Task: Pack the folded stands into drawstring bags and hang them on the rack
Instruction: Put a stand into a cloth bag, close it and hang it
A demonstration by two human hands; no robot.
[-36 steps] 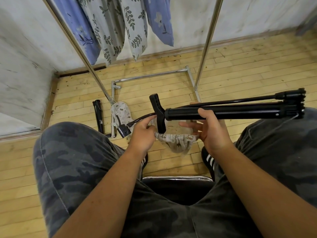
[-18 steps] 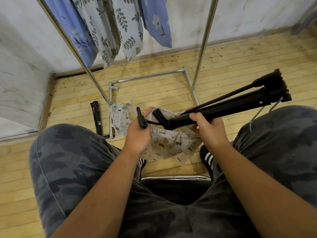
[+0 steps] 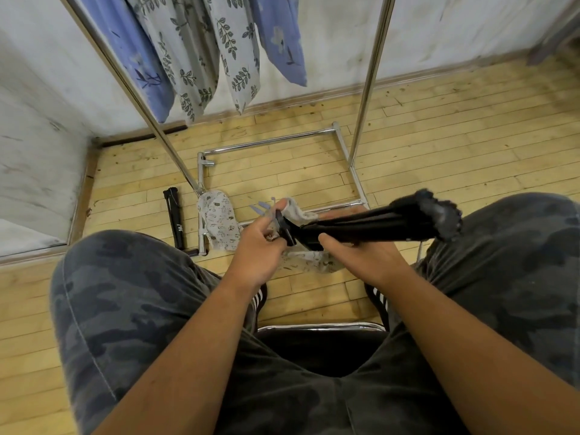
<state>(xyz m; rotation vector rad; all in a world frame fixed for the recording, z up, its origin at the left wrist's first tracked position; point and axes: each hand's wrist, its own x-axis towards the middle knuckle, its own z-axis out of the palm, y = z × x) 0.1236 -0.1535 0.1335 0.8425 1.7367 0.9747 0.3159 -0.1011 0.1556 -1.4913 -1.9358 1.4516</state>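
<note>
Mid-frame, our left hand (image 3: 255, 246) pinches the bag (image 3: 299, 212) mouth, right hand (image 3: 361, 255) grips the stand (image 3: 376, 226); we should feed it in straight.

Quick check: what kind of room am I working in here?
Probably a bare indoor room, perhaps a storeroom: a worn plank floor, a scuffed white wall, and a metal rack hung with cloth bags.
</note>
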